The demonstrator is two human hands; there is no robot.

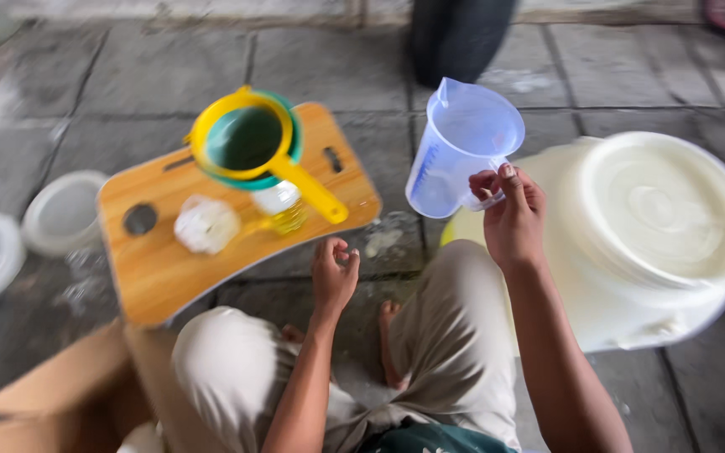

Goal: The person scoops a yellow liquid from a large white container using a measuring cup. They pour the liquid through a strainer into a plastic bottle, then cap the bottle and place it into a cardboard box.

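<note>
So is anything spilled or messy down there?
Yes. Pale splotches mark the stone floor beside the wooden board, like something spilled or dried there. The yellow strainer sits tilted over a green bowl. The right hand holds an empty clear measuring jug.

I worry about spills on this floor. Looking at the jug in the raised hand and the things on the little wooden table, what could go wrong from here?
1. The right hand holds the clear measuring jug by its handle only, in mid-air; a loose grip could drop it on the stone floor.
2. The yellow strainer sits atop a jar on the small wooden table, its handle jutting out; the left hand nearby could knock it over.
</note>
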